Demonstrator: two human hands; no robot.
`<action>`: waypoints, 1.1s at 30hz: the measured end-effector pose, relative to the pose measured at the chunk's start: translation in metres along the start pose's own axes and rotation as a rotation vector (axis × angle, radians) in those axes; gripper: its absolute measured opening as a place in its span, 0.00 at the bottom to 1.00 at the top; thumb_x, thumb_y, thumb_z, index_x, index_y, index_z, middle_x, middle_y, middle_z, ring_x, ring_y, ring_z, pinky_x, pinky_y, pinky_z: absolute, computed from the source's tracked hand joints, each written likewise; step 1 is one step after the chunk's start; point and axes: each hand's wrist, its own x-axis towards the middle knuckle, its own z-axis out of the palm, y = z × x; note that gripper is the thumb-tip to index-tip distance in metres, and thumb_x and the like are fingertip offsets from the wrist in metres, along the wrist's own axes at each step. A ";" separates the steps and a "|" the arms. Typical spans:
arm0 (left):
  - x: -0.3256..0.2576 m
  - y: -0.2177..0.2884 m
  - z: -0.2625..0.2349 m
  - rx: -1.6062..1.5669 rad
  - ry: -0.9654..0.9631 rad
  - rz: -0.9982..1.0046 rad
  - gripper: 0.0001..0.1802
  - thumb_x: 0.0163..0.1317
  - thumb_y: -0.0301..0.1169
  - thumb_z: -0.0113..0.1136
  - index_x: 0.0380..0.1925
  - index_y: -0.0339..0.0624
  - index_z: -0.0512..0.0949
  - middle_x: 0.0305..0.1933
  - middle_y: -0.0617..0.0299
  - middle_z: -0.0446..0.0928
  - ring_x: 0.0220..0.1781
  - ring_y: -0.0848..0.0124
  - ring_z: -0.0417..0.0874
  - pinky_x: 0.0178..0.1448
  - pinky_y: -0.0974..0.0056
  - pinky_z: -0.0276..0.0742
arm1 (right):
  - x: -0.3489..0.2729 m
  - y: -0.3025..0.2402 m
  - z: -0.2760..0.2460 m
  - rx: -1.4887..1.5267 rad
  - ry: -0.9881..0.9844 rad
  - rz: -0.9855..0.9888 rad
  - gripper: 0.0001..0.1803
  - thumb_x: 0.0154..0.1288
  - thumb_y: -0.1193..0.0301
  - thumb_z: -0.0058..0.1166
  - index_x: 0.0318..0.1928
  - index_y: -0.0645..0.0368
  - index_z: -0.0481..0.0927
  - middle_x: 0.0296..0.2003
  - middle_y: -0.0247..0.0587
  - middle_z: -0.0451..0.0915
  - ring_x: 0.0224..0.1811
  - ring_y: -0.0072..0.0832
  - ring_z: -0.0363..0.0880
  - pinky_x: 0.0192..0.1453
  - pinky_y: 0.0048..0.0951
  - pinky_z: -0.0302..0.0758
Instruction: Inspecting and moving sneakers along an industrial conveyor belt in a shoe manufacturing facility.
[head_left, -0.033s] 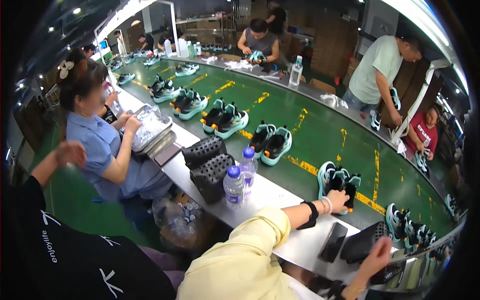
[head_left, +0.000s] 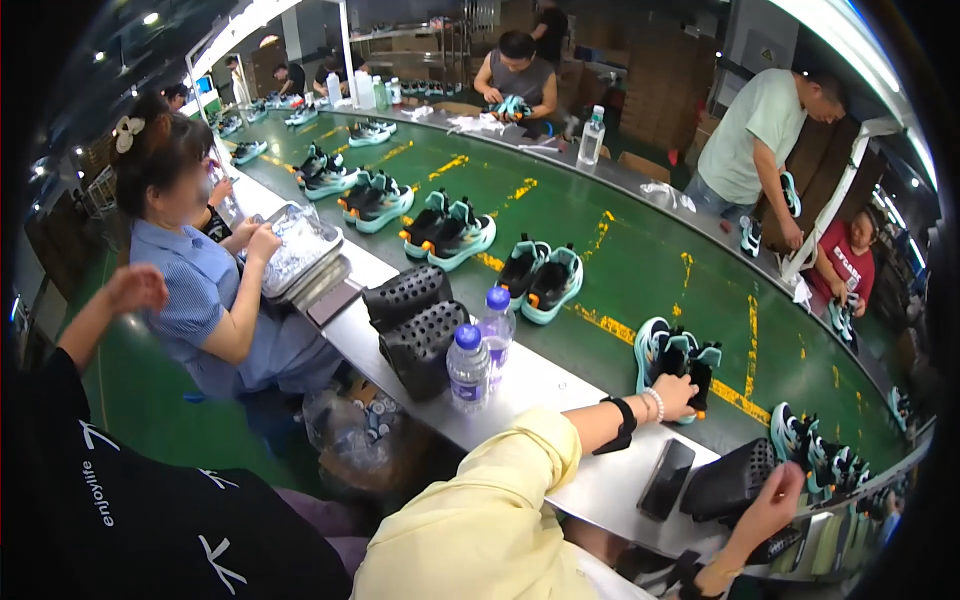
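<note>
My left hand [head_left: 672, 397], with a black band and a pale bead bracelet at its wrist, reaches across the table. Its fingers are closed at the near side of a pair of black and mint sneakers [head_left: 655, 352] on the green surface. Above the near right edge hangs my right hand [head_left: 772, 502], wearing a thin bracelet. Its fingers are curled together; what they hold, if anything, cannot be made out. Beside it stands a black perforated boxy thing [head_left: 728, 480], with a dark phone [head_left: 666, 480] lying to its left.
Several sneaker pairs [head_left: 540, 280] line the green table [head_left: 620, 270]. Two bottles with blue caps [head_left: 468, 370] stand near more black perforated things [head_left: 425, 345]. A person in blue [head_left: 190, 290] and one in black [head_left: 170, 520] are at my left; others work across the table.
My right hand has moved slightly up and to the right. My left hand stays at the sneakers. The hand of the person in black at the left has risen a little.
</note>
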 end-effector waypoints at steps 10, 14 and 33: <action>0.004 -0.003 0.005 0.044 0.011 -0.028 0.22 0.57 0.52 0.61 0.41 0.48 0.82 0.41 0.53 0.78 0.40 0.55 0.84 0.42 0.52 0.79 | 0.024 0.021 -0.006 -0.767 -0.374 -0.029 0.19 0.67 0.56 0.55 0.44 0.61 0.75 0.40 0.49 0.79 0.43 0.50 0.78 0.45 0.47 0.72; -0.013 -0.012 0.006 0.038 0.025 -0.059 0.21 0.57 0.48 0.61 0.41 0.44 0.80 0.42 0.53 0.77 0.41 0.55 0.82 0.44 0.51 0.77 | 0.029 0.066 -0.017 -0.759 -0.288 -0.086 0.20 0.66 0.56 0.56 0.39 0.63 0.73 0.36 0.55 0.78 0.40 0.56 0.78 0.41 0.50 0.72; 0.014 -0.091 0.010 -0.472 0.460 -0.508 0.25 0.59 0.24 0.56 0.59 0.38 0.71 0.63 0.49 0.71 0.67 0.50 0.69 0.72 0.54 0.64 | 0.020 0.052 -0.032 -0.919 -0.403 0.087 0.32 0.57 0.47 0.63 0.39 0.69 0.78 0.36 0.60 0.80 0.44 0.58 0.79 0.48 0.51 0.74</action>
